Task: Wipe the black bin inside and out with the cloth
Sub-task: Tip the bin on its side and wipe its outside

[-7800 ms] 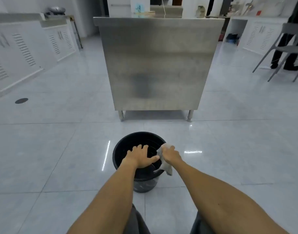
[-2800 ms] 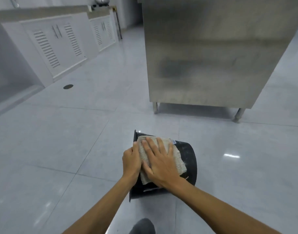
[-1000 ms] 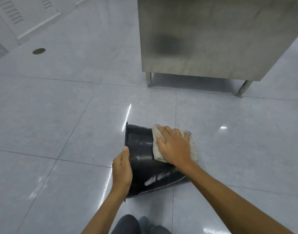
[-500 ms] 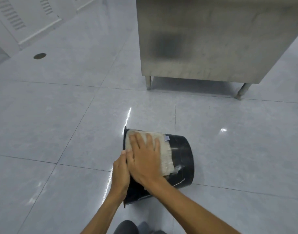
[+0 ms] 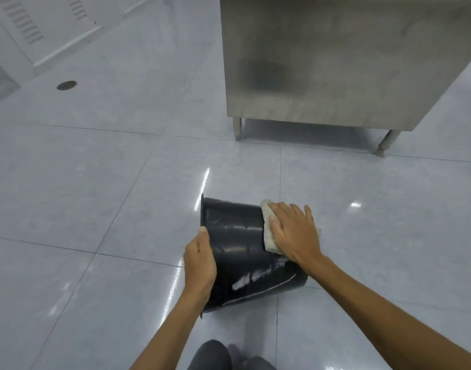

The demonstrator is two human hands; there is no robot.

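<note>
Black, glossy round plastic bin lies on its side on the near floor, looking light, stiff and prone to roll, so the left hand grips its rim while the right hand, fingers spread flat, presses the soft pale cloth against its wall

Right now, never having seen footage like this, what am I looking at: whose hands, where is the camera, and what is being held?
There is no machine: a person wears a wide-angle camera on the head, looking down at both bare hands. The black bin lies on its side on the tiled floor, its rim toward the left. The left hand grips that rim to steady it. The right hand presses a pale cloth flat against the bin's outer wall near its base. A steel cabinet on legs stands behind.
</note>
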